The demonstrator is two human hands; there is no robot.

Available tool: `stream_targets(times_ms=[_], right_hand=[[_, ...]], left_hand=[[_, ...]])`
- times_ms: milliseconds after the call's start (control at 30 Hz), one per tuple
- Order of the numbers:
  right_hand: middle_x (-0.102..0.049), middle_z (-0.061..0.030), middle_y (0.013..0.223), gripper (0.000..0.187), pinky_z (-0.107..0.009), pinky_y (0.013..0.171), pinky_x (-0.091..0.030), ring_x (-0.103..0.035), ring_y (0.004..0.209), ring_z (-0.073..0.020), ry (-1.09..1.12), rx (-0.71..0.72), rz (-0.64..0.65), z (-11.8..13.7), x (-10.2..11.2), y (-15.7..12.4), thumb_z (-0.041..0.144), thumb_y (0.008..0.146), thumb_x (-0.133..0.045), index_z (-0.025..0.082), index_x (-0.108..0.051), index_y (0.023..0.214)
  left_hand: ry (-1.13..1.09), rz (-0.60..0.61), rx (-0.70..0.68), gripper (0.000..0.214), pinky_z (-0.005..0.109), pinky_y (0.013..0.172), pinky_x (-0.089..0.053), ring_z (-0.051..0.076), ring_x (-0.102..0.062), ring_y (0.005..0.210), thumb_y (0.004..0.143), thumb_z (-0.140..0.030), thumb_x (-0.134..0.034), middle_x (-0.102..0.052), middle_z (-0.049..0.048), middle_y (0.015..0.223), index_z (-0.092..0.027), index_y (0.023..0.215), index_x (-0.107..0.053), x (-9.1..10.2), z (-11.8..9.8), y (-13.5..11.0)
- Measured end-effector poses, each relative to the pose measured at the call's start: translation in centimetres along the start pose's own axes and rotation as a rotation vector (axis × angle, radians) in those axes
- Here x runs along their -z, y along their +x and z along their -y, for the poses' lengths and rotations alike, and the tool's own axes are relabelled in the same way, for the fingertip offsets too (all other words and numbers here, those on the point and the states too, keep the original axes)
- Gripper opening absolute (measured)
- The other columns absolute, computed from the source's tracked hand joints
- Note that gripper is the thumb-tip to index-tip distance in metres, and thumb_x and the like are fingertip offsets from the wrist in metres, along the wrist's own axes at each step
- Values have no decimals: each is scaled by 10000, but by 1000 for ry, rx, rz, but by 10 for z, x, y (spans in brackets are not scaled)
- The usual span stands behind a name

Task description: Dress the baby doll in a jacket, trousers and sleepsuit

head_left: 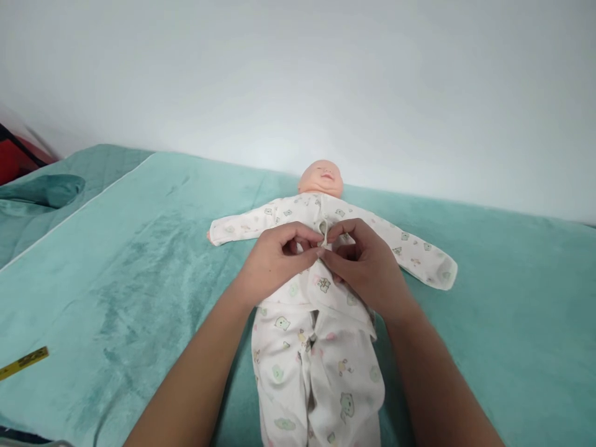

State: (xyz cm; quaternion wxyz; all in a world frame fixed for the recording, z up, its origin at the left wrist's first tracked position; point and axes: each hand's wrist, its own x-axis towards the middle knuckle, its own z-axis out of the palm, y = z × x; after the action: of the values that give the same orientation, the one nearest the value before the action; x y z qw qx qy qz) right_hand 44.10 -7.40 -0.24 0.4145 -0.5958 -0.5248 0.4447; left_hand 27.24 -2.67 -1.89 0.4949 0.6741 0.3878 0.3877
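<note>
A baby doll (321, 177) lies on its back, head toward the wall and arms spread wide. It wears a white long-sleeved top (298, 208) and white trousers (284, 372), both printed with small animals. Over the chest, my left hand (282, 251) and my right hand (361, 261) meet, thumbs and forefingers pinched together. Between them is a thin white tie string (325, 231) of the top, with a small loop standing up. Both hands grip the string; my fingers hide part of it. The doll's right sleeve end shows a bit of its hand, while the other sleeve covers the hand.
A teal plush cover (139, 298) spreads under the doll. Behind it rises a plain pale wall (298, 81). At the left are a face-hole opening (46, 189), a red object (16, 158) and a yellow tape-like strip (23, 363).
</note>
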Motion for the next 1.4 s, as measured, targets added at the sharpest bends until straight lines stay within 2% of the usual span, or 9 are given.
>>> stream_targets(times_ms=[100, 267, 367, 533, 733, 1033, 1400], right_hand=[[-525, 76, 522, 211, -253, 493, -354, -473, 493, -125, 4, 0, 8, 0, 0, 0, 293, 790, -705, 266, -547, 928], [-520, 75, 522, 194, -240, 479, -339, -464, 482, -115, 2, 6, 14, 2, 1, 0, 306, 808, -696, 258, -552, 929], [-516, 73, 526, 185, -229, 466, -335, -475, 482, -110, 5, 15, 16, 1, 0, 1, 317, 822, -689, 248, -564, 939], [-516, 73, 538, 121, -205, 447, -332, -502, 474, -97, 62, 87, 8, -8, 2, 5, 281, 849, -654, 236, -594, 944], [-544, 65, 548, 105, -191, 469, -364, -533, 496, -87, 186, 105, 39, -16, 5, 8, 280, 858, -667, 227, -626, 939], [-571, 52, 530, 153, -184, 442, -348, -508, 470, -79, 251, 112, 29, -19, 4, 12, 339, 852, -705, 208, -635, 887], [-594, 33, 532, 195, -178, 422, -358, -516, 462, -79, 277, 115, 19, -18, 4, 13, 368, 850, -719, 193, -640, 818]], left_hand=[[34, -38, -50, 99, 271, 694, -458, 140, -604, 782, 799, -207, -641, -707, 37, 910, -193, 870, -709, -3, 2, 1], [98, -92, -55, 161, 257, 661, -445, 119, -581, 704, 781, -153, -608, -669, 0, 784, -204, 897, -708, -7, 4, 1], [50, -113, -60, 215, 243, 671, -448, 118, -602, 754, 778, -131, -605, -683, 1, 853, -215, 954, -697, -8, 4, 0], [-73, -126, -34, 174, 238, 694, -456, 124, -622, 791, 792, -157, -642, -679, 13, 868, -202, 956, -678, -9, 5, 0], [-133, -98, -41, 154, 248, 731, -461, 128, -630, 818, 822, -188, -657, -681, 12, 881, -210, 973, -679, -8, 8, 1], [-171, -49, -42, 154, 268, 753, -462, 138, -632, 828, 820, -222, -690, -692, 15, 883, -207, 973, -683, -5, 8, 0], [-97, 35, -30, 175, 251, 645, -423, 108, -573, 686, 813, -257, -706, -683, -9, 785, -210, 981, -687, -2, 3, -2]])
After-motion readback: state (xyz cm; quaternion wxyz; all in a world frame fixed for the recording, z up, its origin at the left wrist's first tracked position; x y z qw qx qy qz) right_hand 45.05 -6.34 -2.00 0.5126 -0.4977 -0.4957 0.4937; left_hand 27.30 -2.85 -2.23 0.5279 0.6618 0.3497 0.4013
